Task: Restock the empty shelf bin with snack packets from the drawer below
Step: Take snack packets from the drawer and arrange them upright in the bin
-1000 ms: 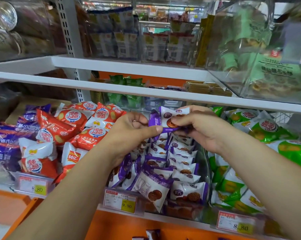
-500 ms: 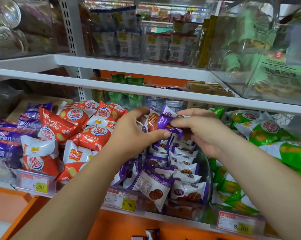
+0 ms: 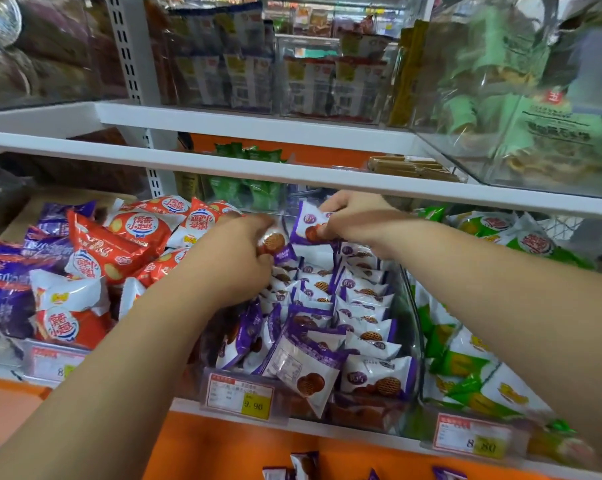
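Note:
A clear shelf bin (image 3: 412, 327) in the middle holds several purple-and-white biscuit packets (image 3: 365, 332) in rows. My left hand (image 3: 237, 258) grips one packet (image 3: 273, 242) over the bin's back left. My right hand (image 3: 356, 220) pinches another purple packet (image 3: 306, 225) upright at the bin's far end, under the white shelf above. The two hands are apart, each with its own packet. At the bottom edge, a few more purple packets (image 3: 304, 464) show in the orange drawer below.
Red-and-white packets (image 3: 119, 247) fill the bin on the left, green packets (image 3: 465, 365) the bin on the right. A white shelf board (image 3: 292, 168) runs just above my hands. Price tags (image 3: 238, 396) hang on the bins' front edges.
My hands, which held packets together at the bin's middle, have parted. The right hand has moved back with one packet; the left keeps another at the back left.

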Demonstrator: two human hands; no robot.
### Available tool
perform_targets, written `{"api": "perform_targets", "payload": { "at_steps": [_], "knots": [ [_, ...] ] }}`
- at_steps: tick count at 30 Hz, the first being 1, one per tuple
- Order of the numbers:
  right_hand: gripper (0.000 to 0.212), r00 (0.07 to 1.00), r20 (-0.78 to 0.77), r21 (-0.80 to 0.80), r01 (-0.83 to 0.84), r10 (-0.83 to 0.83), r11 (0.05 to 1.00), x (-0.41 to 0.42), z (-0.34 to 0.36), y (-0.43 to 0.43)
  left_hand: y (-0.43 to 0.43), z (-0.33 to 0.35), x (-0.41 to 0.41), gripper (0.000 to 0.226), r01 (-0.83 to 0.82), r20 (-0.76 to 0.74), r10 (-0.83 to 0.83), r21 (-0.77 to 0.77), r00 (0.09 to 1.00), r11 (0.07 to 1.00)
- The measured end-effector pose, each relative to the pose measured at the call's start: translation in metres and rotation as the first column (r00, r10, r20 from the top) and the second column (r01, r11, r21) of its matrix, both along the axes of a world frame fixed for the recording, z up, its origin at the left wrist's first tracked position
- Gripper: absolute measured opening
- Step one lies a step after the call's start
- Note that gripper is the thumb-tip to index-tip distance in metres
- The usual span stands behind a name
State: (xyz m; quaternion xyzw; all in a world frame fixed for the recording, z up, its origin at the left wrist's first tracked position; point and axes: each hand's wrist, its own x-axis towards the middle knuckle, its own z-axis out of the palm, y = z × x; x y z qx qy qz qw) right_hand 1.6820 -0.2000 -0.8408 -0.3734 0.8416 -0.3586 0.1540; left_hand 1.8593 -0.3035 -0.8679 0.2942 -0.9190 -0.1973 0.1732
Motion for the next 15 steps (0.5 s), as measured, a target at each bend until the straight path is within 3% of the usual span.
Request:
{"api": "perform_targets", "payload": {
  "at_steps": [6, 13, 15],
  "knots": [
    [0.032, 0.962, -0.249, 0.157, -0.075, 0.113, 0.985, -0.018, -0.03, -0.03, 0.003, -0.005, -0.008, 0.05, -0.066, 0.003, 0.068, -0.203, 0.998, 0.977],
    [0.018, 0.822, -0.561, 0.253, 0.055, 0.1, 0.966, -0.047, -0.053, -0.037, 0.0, 0.003, -0.071, 0.037, 0.072, 0.205, -0.008, -0.303, 0.979, 0.95],
    [0.014, 0.722, -0.679, 0.274, 0.084, 0.131, 0.958, -0.05, -0.055, -0.037, -0.006, 0.0, -0.089, 0.038, 0.103, 0.229, -0.033, -0.303, 0.973, 0.947]
  ]
}}
